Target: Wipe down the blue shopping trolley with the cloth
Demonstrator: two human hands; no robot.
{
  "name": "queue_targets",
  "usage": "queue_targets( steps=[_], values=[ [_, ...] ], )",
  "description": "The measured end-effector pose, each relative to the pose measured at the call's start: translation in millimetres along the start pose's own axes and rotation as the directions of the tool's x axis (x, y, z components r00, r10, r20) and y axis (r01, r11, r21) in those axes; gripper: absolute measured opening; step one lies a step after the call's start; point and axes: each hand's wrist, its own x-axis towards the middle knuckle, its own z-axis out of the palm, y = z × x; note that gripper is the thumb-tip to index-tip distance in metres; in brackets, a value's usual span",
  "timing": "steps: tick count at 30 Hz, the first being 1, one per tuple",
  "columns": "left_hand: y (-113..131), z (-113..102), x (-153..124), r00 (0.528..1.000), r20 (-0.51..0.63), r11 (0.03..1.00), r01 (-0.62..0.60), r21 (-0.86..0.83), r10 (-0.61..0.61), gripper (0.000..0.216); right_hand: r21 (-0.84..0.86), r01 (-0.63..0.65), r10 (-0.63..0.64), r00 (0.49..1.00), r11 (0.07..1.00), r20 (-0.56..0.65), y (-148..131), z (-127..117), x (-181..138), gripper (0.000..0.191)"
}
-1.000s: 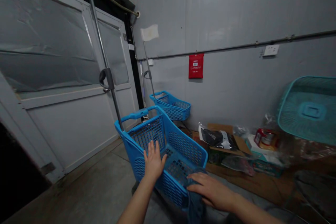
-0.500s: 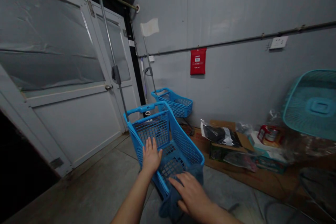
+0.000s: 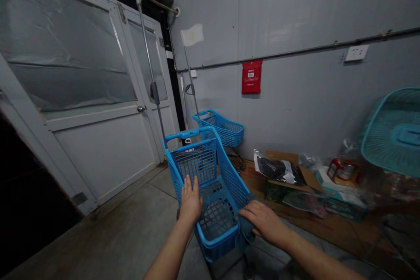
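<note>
A blue plastic shopping cart stands in front of me, its basket facing me. My left hand lies at its left rim, fingers stretched out towards the cart's handle; no object shows in it. At the right rim near the front corner, my right hand is closed over a dark blue-grey cloth, pressing it against the rim. Part of the cloth hangs down outside the basket, and the rest is hidden under the fingers. Nothing lies in the part of the basket that I can see.
Behind stands a second blue cart by the grey wall. White doors are on the left. An opened cardboard box with packaged goods sits on the right, below a turquoise basket. A red pouch hangs on the wall.
My right hand has moved with the cloth from the cart's front edge to its right rim, uncovering the front edge. My left hand stays at the left rim. The view has shifted slightly.
</note>
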Motion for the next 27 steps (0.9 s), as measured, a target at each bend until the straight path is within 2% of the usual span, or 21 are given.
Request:
queue_targets(
  steps=[3, 6, 11, 13, 15, 17, 19, 21, 23, 25, 27],
  values=[
    [0, 1, -2, 1.000, 0.006, 1.000, -0.020, -0.003, 0.020, 0.077, 0.062, -0.035, 0.035, 0.999, 0.997, 0.002, -8, 3, -3, 0.048],
    [-11, 0, -3, 0.998, 0.019, 0.998, -0.059, -0.001, 0.059, 0.077, 0.137, -0.041, 0.045, 0.999, 0.990, -0.020, -27, 10, -8, 0.049],
    [-34, -14, 1, 0.995, 0.014, 0.995, -0.098, 0.028, 0.098, 0.073, 0.229, 0.091, -0.076, 0.994, 0.969, -0.075, -58, 21, -11, 0.048],
    [-37, -22, 2, 0.999, -0.013, 0.994, -0.050, 0.097, 0.052, 0.069, 0.222, 0.181, -0.162, 0.982, 0.958, -0.099, -69, 25, -6, 0.044],
    [-37, -29, -2, 0.998, -0.047, 0.981, 0.050, 0.188, -0.041, 0.065, 0.170, 0.278, -0.259, 0.957, 0.945, -0.128, -77, 28, 2, 0.035],
    [-35, -31, -15, 0.989, -0.073, 0.956, 0.143, 0.254, -0.129, 0.062, 0.090, 0.366, -0.353, 0.926, 0.926, -0.133, -83, 30, 10, 0.028],
    [-34, -30, -33, 0.982, -0.077, 0.940, 0.185, 0.285, -0.170, 0.062, 0.027, 0.413, -0.408, 0.907, 0.910, -0.103, -86, 25, 15, 0.026],
    [-33, -28, -51, 0.983, -0.059, 0.936, 0.185, 0.299, -0.175, 0.061, 0.036, 0.434, -0.433, 0.901, 0.900, -0.032, -83, 12, 18, 0.030],
    [-33, -28, -62, 0.986, -0.018, 0.941, 0.166, 0.297, -0.168, 0.061, 0.110, 0.415, -0.422, 0.906, 0.903, 0.043, -73, -7, 22, 0.042],
    [-33, -29, -65, 0.988, 0.045, 0.952, 0.126, 0.278, -0.144, 0.063, 0.201, 0.338, -0.362, 0.927, 0.919, 0.098, -51, -28, 29, 0.048],
    [-34, -30, -61, 0.988, 0.104, 0.966, 0.084, 0.244, -0.112, 0.065, 0.247, 0.214, -0.247, 0.963, 0.945, 0.110, -18, -47, 42, 0.046]
  ],
)
